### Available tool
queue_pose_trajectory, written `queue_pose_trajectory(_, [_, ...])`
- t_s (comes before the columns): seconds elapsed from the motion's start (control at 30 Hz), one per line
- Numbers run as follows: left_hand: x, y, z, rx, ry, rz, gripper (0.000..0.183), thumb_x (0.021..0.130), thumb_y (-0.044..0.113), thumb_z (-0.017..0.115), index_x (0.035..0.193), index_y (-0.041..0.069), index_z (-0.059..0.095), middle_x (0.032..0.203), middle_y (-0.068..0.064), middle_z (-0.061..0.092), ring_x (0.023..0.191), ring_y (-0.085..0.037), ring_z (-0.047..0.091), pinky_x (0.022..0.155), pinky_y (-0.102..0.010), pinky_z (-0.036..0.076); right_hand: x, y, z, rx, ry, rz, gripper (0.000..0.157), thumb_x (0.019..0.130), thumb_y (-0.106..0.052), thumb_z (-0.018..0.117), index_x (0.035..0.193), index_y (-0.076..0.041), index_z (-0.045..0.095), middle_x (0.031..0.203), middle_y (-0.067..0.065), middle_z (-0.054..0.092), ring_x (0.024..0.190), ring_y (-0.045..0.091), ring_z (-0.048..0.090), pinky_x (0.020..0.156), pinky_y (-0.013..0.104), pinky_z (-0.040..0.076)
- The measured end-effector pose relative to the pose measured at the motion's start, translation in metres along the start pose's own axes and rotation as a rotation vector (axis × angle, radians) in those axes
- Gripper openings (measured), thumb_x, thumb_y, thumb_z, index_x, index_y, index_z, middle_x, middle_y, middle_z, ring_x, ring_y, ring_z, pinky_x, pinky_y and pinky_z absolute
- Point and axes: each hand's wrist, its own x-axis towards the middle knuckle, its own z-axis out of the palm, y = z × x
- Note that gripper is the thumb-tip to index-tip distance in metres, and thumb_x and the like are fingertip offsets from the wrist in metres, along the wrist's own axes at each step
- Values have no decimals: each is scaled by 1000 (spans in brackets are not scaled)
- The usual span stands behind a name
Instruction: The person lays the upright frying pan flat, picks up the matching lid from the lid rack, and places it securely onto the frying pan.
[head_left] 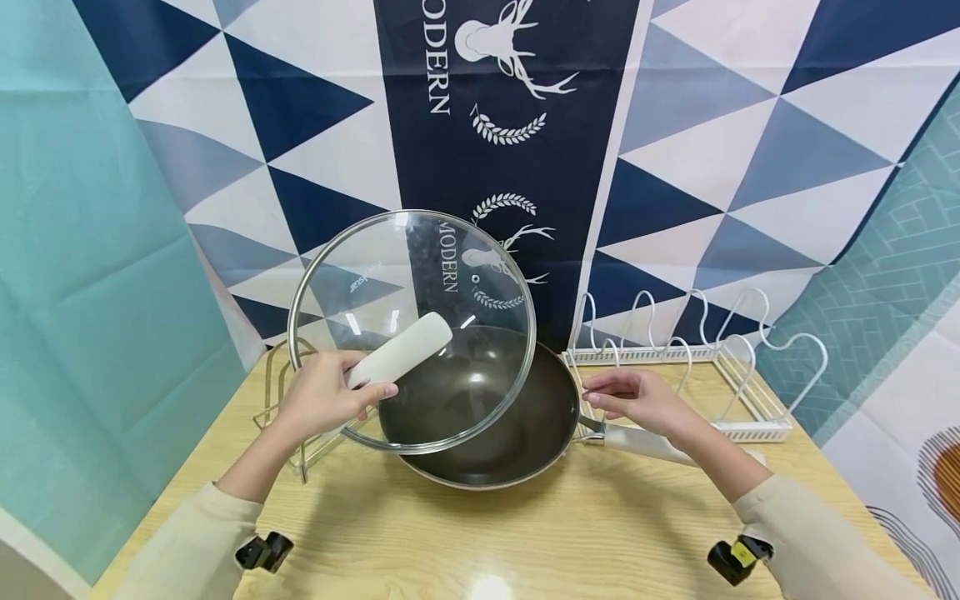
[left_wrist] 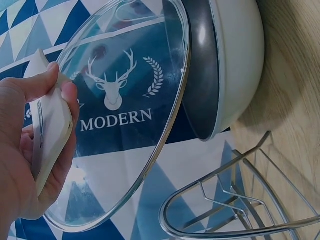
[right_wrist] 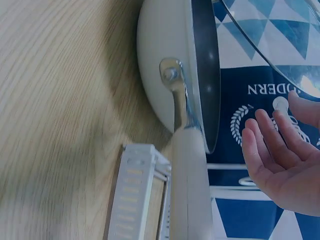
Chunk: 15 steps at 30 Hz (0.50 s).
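My left hand (head_left: 324, 392) grips the long white handle (head_left: 401, 350) of a round glass lid (head_left: 360, 292) with a metal rim. The lid is held tilted above the left part of a frying pan (head_left: 536, 433), apart from it in the left wrist view. Dark inside and pale outside, the pan sits on the table with its white handle (head_left: 648, 443) pointing right. My right hand (head_left: 637, 400) hovers over that handle, holding nothing. In the right wrist view its fingers (right_wrist: 277, 142) are loosely bent and clear of the pan handle (right_wrist: 190, 185).
A white wire rack (head_left: 750, 432) with curved dividers stands at the back right, partly behind the pan handle. A metal wire stand (left_wrist: 172, 220) is left of the pan. Patterned cloth (head_left: 322, 108) hangs behind the wooden table (head_left: 525, 542).
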Motion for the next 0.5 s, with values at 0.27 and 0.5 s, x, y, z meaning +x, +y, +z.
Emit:
queue_pose_trajectory(0.27, [3,-1,0,4,-23,-2,39,77,37,78,104,10,70,67,-2,70,50,-8,61,48,-28,45,-11,9,-14,-85,10,7,37,92,-20,64,118,6,60,110,23,69,82,-7,63,74,26,59])
queue_pose_trajectory(0.5, [5,-2,0,5,-32,15,37,77,35,78,103,10,71,76,-7,72,50,-8,63,48,-28,46,-16,18,-23,-195,51,-38,29,91,-19,65,112,2,65,104,17,72,81,-8,62,70,19,55])
